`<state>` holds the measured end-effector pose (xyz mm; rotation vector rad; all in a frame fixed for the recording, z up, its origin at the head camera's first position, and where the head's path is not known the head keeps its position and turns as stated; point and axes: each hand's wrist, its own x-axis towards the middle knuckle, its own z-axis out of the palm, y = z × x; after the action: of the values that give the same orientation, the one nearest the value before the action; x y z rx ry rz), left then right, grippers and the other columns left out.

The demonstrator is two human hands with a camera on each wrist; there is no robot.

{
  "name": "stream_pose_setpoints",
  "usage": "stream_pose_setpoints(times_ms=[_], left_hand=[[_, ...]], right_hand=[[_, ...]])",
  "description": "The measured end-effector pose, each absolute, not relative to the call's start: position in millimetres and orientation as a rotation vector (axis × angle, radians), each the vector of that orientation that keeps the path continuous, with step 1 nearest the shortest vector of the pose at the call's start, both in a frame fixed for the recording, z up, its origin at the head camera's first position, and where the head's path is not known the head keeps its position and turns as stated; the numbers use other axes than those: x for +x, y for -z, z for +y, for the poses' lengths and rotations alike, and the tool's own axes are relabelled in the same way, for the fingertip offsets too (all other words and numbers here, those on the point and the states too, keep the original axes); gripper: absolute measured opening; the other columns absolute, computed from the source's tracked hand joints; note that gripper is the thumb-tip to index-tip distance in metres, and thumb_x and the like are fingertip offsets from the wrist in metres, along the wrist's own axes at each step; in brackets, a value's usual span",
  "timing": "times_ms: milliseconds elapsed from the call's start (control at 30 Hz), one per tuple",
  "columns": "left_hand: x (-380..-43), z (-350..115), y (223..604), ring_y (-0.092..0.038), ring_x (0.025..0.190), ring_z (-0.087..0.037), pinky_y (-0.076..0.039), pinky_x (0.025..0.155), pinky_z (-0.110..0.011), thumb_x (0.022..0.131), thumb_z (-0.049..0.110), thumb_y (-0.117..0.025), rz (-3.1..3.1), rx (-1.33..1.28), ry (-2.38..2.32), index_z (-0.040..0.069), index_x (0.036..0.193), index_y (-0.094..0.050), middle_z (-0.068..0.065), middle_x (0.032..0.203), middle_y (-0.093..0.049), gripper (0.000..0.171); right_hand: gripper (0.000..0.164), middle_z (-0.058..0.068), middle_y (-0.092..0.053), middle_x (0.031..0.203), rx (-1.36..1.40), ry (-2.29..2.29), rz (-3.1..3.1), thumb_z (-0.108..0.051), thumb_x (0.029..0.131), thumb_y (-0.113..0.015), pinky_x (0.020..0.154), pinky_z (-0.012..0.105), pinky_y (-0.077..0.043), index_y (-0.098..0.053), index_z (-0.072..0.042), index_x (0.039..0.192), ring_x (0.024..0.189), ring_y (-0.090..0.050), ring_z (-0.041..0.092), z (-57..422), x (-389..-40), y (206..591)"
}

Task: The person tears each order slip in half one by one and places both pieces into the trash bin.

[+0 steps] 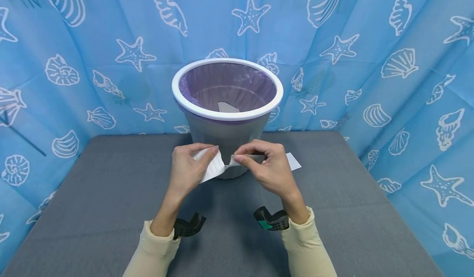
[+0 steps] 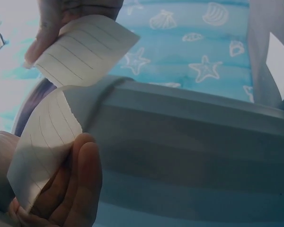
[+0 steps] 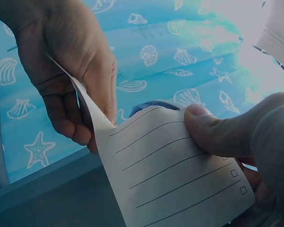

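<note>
In front of the bin, both hands pinch a lined sheet of white paper (image 1: 212, 169) with a rough torn edge. My left hand (image 1: 186, 168) grips one part between thumb and fingers, and my right hand (image 1: 269, 166) grips the other. From the left wrist view, the two lined parts (image 2: 85, 52) still join at a narrow strip, with a tear opening between them. Small printed checkboxes line one edge of the paper (image 3: 175, 170) beside the right thumb in the right wrist view.
Just behind the hands stands a grey bin (image 1: 226, 131) with a white rim and purple liner. A scrap of white paper (image 1: 227, 107) lies inside it. Another white paper (image 1: 293, 161) rests on the grey table (image 1: 111, 211) beyond the right hand. A blue shell-print curtain (image 1: 207, 17) hangs behind.
</note>
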<state>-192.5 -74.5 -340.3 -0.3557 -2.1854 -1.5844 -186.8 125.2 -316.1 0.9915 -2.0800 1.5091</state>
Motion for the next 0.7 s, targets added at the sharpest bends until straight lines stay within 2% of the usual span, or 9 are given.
stream_pose_setpoints(times_ms=[467, 700], left_hand=[[-194, -80, 340, -0.060, 0.059, -0.015, -0.045, 0.049, -0.030, 0.083, 0.017, -0.072, -2.146, -0.349, 1.524, 0.005, 0.084, -0.075, -0.005, 0.078, -0.070, 0.013], [-174, -77, 315, -0.060, 0.058, -0.022, -0.048, 0.049, -0.029, 0.084, 0.008, -0.070, -2.179, -0.341, 1.595, -0.004, 0.086, -0.073, -0.015, 0.078, -0.069, 0.012]], right_hand=[[0.007, -0.005, -0.066, 0.078, 0.991, -1.471, -2.080, -0.007, 0.081, -0.073, 0.059, 0.029, -0.048, -0.072, -0.013, 0.084, 0.066, -0.058, 0.012, 134, -178, 310], [0.006, -0.003, -0.067, 0.078, 0.967, -1.476, -2.073, -0.006, 0.081, -0.073, 0.062, 0.029, -0.048, -0.072, -0.011, 0.084, 0.067, -0.058, 0.014, 138, -175, 307]])
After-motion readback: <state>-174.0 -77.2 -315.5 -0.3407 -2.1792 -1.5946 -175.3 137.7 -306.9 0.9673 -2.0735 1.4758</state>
